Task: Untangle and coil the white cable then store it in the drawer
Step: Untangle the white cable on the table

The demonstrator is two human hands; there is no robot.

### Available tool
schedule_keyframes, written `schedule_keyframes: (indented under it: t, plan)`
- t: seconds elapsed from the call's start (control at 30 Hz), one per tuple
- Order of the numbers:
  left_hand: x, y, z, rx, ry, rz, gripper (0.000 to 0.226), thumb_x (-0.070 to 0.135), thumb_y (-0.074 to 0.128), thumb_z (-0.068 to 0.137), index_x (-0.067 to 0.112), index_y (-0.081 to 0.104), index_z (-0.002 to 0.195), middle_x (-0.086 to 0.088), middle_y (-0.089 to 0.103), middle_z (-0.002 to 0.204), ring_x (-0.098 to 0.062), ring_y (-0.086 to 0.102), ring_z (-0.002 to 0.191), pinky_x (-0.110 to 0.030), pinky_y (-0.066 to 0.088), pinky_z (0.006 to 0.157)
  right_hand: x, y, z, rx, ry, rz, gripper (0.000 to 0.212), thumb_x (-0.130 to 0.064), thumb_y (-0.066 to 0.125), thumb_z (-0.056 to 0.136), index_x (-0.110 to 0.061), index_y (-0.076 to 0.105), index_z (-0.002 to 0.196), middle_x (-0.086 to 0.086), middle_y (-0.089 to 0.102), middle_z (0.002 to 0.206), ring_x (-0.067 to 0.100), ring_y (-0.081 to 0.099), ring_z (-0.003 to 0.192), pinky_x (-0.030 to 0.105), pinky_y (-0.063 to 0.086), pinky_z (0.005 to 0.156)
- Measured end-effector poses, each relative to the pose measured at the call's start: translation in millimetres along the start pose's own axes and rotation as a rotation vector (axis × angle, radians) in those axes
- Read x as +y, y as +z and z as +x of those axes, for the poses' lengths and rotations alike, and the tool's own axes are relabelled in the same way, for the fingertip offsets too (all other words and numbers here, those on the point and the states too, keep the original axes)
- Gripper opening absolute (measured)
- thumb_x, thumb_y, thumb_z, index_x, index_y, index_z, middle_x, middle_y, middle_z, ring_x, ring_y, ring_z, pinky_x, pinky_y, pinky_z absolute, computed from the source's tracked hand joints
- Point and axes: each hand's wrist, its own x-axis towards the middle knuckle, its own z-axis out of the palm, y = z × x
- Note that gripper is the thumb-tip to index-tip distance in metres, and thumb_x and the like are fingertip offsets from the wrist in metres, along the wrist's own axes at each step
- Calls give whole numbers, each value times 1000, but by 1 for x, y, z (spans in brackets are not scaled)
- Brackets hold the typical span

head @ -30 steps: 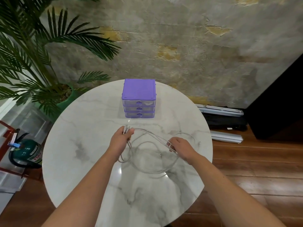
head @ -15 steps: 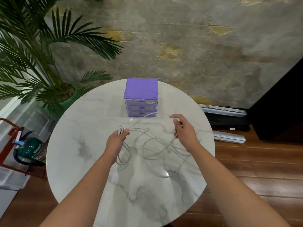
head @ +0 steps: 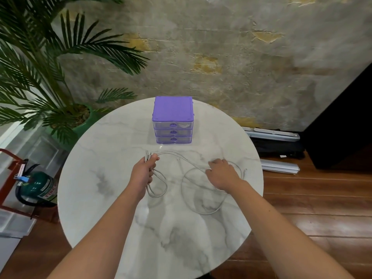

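L hand (head: 143, 174) gripped a bunch of cable (head: 201, 198) loops w/ plug ends poking up; R hand (head: 222, 174) lay on the slack on the table (head: 120, 208), fingers curled, grip hard to tell. Drawers (head: 173, 125) all closed behind. Risk, imo: pulling slack could tighten crossings into a knot. Red lettering on the extinguisher (head: 38, 188), unreadable.

two bare forearms, no sleeves, hands unadorned
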Motion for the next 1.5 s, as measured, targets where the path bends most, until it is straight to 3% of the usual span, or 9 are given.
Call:
schedule_keyframes:
  t: [0.1,0.17,0.23,0.37,0.63,1.03,1.27,1.33,1.5]
  plan:
    - [6,1,0,-50,13,1,17,31,58,96,16,63,91,9,33,60,-3,20,42,-16,17,38,-18,-14,-1,-34,-53,168,64,-61,25,97,-23,37,147,4,55,137,29,46,129,41,30,107]
    - [10,0,0,-57,22,5,17,31,58,96,15,63,91,8,33,61,-3,19,42,-15,17,37,-27,-19,-2,-89,-29,353,70,-75,34,88,-20,57,126,-1,64,118,26,57,115,37,39,93]
    - [13,0,0,-39,32,13,17,31,58,96,16,63,91,8,33,62,-3,20,42,-16,17,38,-28,-15,1,-75,-43,478,52,-65,52,87,-14,59,96,-2,59,90,23,59,89,33,42,73]
    - [12,-1,4,11,31,24,16,31,58,96,18,62,88,7,34,64,-4,21,42,-17,17,39,-17,-5,0,-66,-21,522,39,-55,52,92,-16,47,89,-5,50,76,15,47,64,30,36,58]
    - [8,-15,13,187,-10,-158,19,31,55,97,19,57,82,5,35,68,-2,25,35,-15,20,34,32,11,-12,7,75,563,40,-45,63,90,-17,45,66,-4,45,62,13,42,57,30,31,57]
    - [-4,-16,20,228,-33,-254,19,32,53,99,19,56,86,6,35,68,-2,24,32,-15,19,32,55,16,-12,233,182,992,21,-27,51,99,-8,61,99,11,59,73,20,57,61,16,46,48]
    - [-1,-16,22,229,-6,-248,20,35,52,99,20,56,87,6,34,68,-3,23,36,-16,20,34,70,11,-4,188,242,786,31,-2,53,93,-9,60,122,4,55,91,10,50,69,11,37,53]
    - [-2,-15,22,224,-9,-242,20,35,52,99,20,56,87,6,33,68,-2,23,36,-16,20,34,75,18,-5,159,337,811,16,-10,55,94,-6,70,100,11,60,90,16,51,64,20,42,56]
    - [-5,-16,22,229,-6,-243,21,35,51,100,20,56,87,6,33,68,-3,22,36,-16,19,34,82,14,-21,-40,519,842,56,-62,54,88,-7,63,81,5,63,64,20,62,48,26,45,52]
